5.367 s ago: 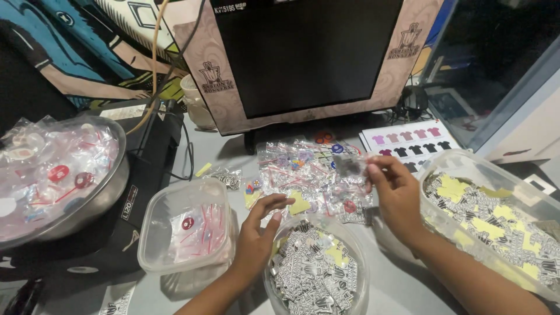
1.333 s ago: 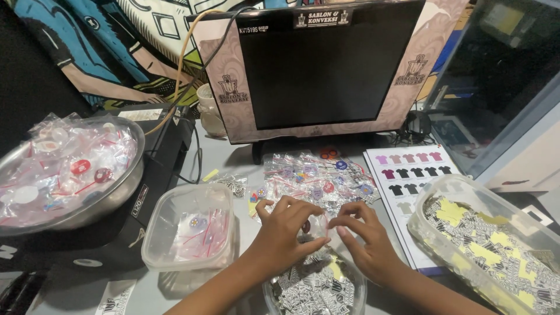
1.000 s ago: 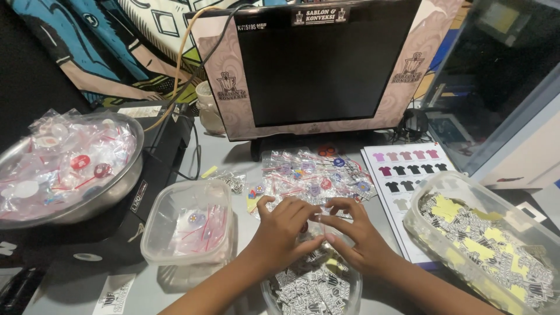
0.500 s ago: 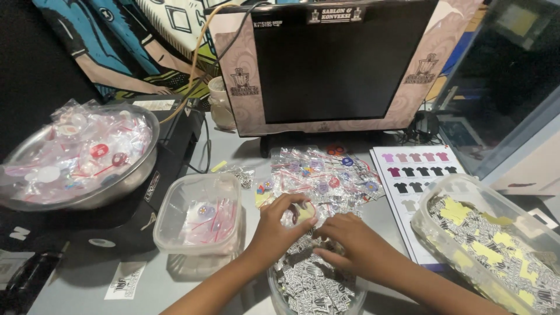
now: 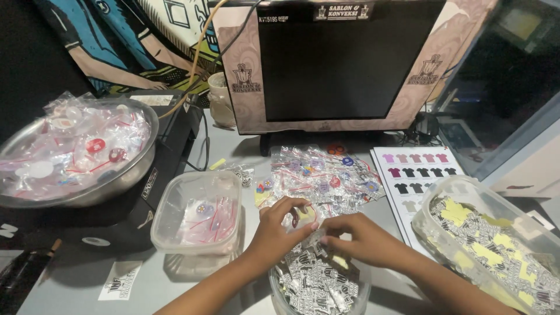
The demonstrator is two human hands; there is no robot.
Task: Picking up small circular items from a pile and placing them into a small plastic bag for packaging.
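On the grey desktop (image 5: 221,143) in front of me stands a black flat monitor in a beige patterned frame (image 5: 344,58), with a painted comic-style wall panel (image 5: 128,41) behind its left side. A wide steel bowl heaped with clear packets (image 5: 76,151) sits on a black box at far left. At right is a clear plastic tub of black-and-white and yellow stickers (image 5: 496,245), beside a white sheet printed with small shirt shapes (image 5: 414,172). A square clear tub (image 5: 195,216) holds a few packets. A round clear container of black-and-white stickers (image 5: 318,286) sits nearest me. Just above its rim, my left hand (image 5: 280,224) and right hand (image 5: 356,236) meet, fingers pinched together on a small clear plastic packet (image 5: 309,230).
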